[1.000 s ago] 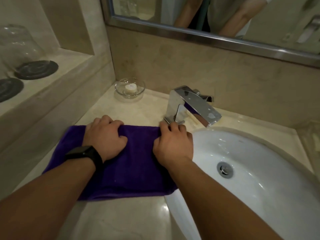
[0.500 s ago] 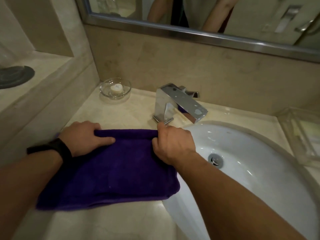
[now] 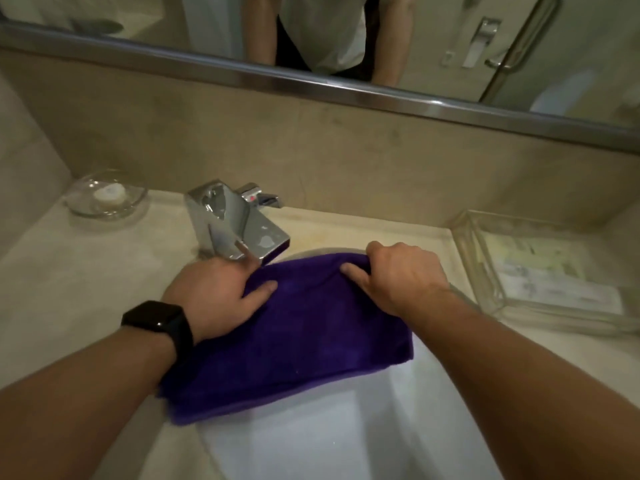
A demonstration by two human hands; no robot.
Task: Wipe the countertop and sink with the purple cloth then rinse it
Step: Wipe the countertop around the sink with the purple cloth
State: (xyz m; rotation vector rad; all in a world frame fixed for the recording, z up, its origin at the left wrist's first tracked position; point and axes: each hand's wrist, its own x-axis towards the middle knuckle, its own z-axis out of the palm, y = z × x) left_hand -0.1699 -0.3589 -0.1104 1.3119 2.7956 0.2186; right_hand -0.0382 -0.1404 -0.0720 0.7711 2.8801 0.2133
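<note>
The folded purple cloth [image 3: 304, 337] hangs stretched over the white sink basin [image 3: 339, 441], just below the chrome faucet [image 3: 239, 223]. My left hand [image 3: 214, 296], with a black watch on its wrist, grips the cloth's far left corner beside the faucet spout. Its far right corner is pinched in my right hand [image 3: 401, 275]. The cloth hides the drain and the back of the basin. Beige countertop [image 3: 86, 271] surrounds the sink.
A small glass dish [image 3: 107, 197] holding a white tealight sits at the back left of the counter. At the right stands a clear glass tray [image 3: 554, 271] with packets in it. The mirror above the backsplash reflects a person's torso and arms.
Both hands carried the cloth to the right, off the counter and over the basin. The view has shifted right too, bringing the glass tray fully in.
</note>
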